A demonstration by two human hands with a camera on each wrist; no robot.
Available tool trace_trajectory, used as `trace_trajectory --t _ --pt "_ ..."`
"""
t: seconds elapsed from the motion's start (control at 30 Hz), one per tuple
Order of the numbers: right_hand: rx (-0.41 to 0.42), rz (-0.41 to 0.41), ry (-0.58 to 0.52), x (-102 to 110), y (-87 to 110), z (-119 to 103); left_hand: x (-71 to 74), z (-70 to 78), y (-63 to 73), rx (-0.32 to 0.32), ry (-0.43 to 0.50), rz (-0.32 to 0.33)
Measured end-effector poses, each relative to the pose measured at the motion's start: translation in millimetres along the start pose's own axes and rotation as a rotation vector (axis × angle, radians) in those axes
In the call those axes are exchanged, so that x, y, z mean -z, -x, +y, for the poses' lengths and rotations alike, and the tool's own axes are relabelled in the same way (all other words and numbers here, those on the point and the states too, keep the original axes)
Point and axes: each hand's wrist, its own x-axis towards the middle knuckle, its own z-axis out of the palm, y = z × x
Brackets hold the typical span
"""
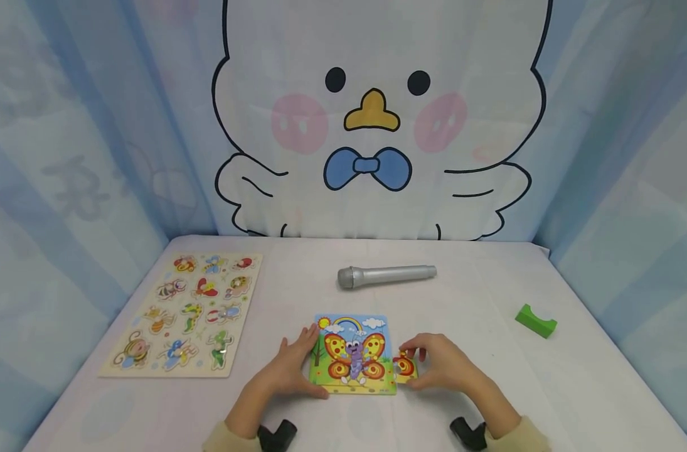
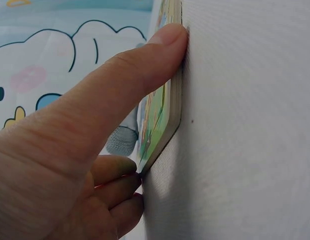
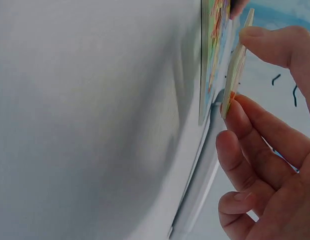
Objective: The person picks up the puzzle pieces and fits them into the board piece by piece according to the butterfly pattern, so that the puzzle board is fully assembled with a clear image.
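A square butterfly puzzle (image 1: 352,355) lies on the white table, a rainbow and sun printed along its top. My left hand (image 1: 293,367) holds it at the left, thumb along the near edge and fingers by the far left side. In the left wrist view, the thumb presses the side of the puzzle board (image 2: 169,100). My right hand (image 1: 442,364) pinches a puzzle piece (image 1: 405,369) with a red and yellow wing pattern, close to the board's right edge. The right wrist view shows this thin piece (image 3: 236,67) between thumb and fingertips, raised off the table.
A wooden peg board (image 1: 182,317) with insect shapes lies at the left. Beyond the puzzle is a grey toy microphone (image 1: 387,275). A green block (image 1: 536,321) with a curved notch sits at the right. A cartoon curtain (image 1: 371,207) hangs behind the table.
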Motion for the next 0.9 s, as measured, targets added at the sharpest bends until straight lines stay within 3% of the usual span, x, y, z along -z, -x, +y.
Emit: trace_trajectory --t 0.43,0.73,0.9 --pt "-0.009 -0.094 0.016 -17 -22.8 -30 0.8 4.2 0.0 -0.013 0.009 0.000" --pt "-0.047 -0.109 0.098 -17 -27.0 -45 1.7 5.1 0.9 -0.008 0.005 -0.006" --pt "-0.042 -0.108 0.092 -19 -28.8 -48 1.5 4.3 2.0 0.000 0.006 0.001"
